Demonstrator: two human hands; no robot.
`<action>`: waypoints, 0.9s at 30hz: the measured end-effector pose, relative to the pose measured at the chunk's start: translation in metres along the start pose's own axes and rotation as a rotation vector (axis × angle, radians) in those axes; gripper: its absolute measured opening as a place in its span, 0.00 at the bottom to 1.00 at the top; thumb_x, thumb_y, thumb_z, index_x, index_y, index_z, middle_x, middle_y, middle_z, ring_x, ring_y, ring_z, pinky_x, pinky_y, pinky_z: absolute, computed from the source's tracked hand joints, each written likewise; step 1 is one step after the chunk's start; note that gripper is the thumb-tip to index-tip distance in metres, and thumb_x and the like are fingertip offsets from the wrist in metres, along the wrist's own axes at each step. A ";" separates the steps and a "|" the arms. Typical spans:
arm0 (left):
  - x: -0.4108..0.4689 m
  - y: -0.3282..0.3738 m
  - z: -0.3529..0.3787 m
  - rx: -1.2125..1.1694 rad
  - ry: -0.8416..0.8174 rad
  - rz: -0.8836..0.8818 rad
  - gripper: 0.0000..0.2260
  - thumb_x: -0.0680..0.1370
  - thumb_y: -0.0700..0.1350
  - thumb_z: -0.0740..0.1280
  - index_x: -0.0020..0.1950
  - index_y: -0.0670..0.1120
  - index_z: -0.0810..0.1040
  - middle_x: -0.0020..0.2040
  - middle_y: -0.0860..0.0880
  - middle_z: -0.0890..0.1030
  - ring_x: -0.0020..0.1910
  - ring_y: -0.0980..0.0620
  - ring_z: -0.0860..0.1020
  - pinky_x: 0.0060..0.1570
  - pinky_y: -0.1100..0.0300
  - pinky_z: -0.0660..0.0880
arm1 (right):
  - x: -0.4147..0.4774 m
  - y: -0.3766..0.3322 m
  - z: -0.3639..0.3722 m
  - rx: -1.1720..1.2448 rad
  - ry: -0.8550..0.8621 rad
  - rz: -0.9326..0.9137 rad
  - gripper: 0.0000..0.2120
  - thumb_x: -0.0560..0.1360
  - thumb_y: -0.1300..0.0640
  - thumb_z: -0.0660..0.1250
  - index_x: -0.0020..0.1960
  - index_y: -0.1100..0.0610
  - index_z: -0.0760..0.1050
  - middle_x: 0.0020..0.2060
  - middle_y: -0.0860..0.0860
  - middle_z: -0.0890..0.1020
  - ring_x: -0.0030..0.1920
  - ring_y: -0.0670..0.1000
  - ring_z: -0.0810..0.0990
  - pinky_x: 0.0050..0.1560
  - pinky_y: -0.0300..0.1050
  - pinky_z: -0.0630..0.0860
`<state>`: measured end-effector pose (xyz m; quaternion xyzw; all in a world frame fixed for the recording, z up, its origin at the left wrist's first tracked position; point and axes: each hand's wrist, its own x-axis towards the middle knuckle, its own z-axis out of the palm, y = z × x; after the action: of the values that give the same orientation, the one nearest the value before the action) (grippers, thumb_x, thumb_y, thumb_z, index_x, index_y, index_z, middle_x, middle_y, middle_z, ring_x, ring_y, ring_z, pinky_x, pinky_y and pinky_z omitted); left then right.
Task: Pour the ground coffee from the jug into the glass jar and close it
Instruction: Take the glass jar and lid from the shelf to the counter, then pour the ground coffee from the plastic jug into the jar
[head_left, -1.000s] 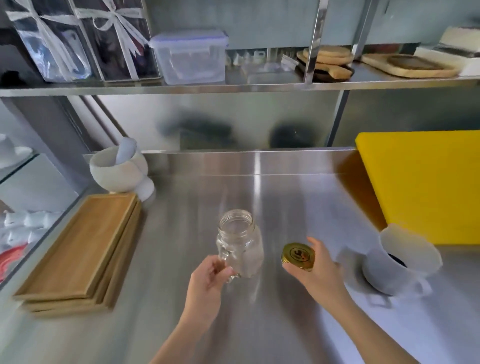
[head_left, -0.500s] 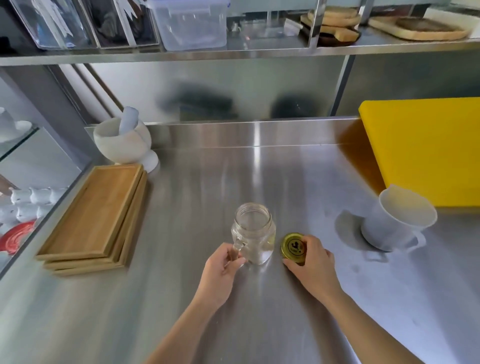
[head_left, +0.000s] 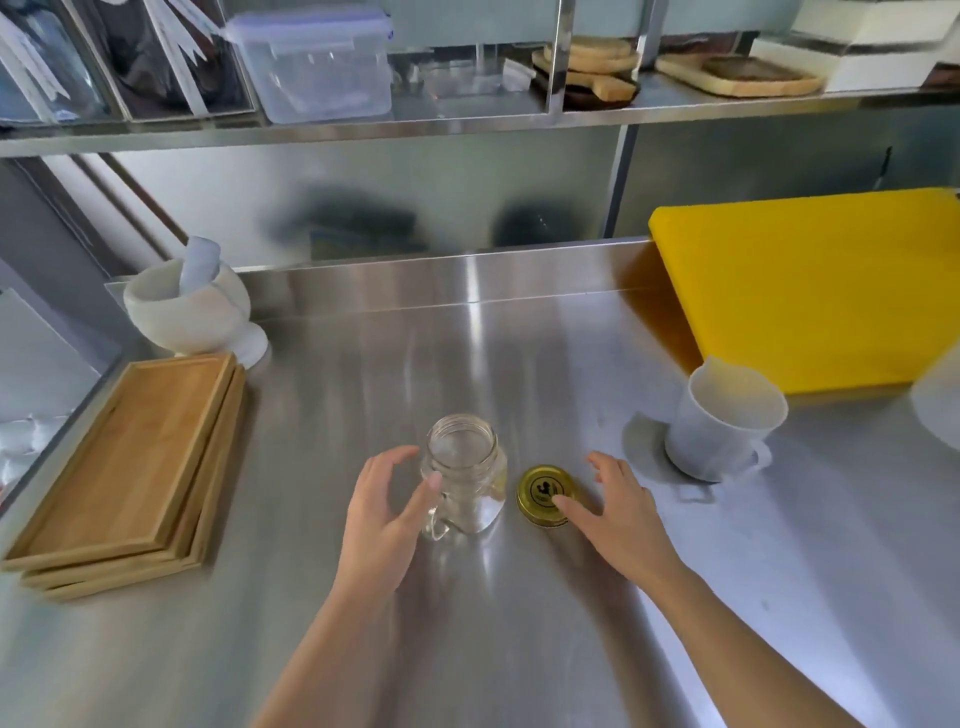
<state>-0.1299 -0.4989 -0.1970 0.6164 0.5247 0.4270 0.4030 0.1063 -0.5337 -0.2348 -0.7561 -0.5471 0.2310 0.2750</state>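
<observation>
The open glass jar stands on the desk. Left hand spread beside it, holding nothing; right hand open, thumb touching the gold lid just right of the jar.

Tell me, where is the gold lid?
The gold lid lies flat on the steel counter, just right of the open glass jar, under the right hand's thumb.

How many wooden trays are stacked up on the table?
3, all in one stack at the left edge of the steel table, in front of the white mortar. Only the edges of the lower two show.
</observation>
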 end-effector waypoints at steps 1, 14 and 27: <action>0.003 0.008 0.002 0.017 0.004 0.029 0.13 0.68 0.59 0.65 0.51 0.63 0.72 0.55 0.61 0.75 0.55 0.72 0.70 0.50 0.78 0.64 | -0.001 0.001 -0.006 0.026 0.019 0.008 0.30 0.73 0.44 0.67 0.69 0.53 0.62 0.65 0.50 0.71 0.63 0.52 0.70 0.65 0.52 0.66; 0.049 0.079 0.139 0.088 -0.344 0.170 0.16 0.77 0.51 0.64 0.65 0.50 0.71 0.63 0.55 0.73 0.62 0.58 0.69 0.62 0.63 0.62 | -0.010 0.045 -0.087 0.147 0.653 0.184 0.16 0.73 0.59 0.69 0.59 0.60 0.72 0.56 0.56 0.75 0.56 0.58 0.73 0.56 0.58 0.71; 0.068 0.090 0.258 -0.234 -0.435 -0.245 0.13 0.78 0.50 0.62 0.59 0.46 0.74 0.53 0.53 0.77 0.50 0.59 0.74 0.47 0.65 0.67 | 0.002 0.087 -0.098 0.419 0.432 0.258 0.07 0.76 0.52 0.65 0.52 0.54 0.74 0.48 0.46 0.77 0.50 0.45 0.74 0.42 0.26 0.68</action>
<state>0.1481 -0.4558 -0.1852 0.5747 0.4436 0.2905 0.6233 0.2319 -0.5694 -0.2207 -0.7778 -0.3162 0.2057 0.5027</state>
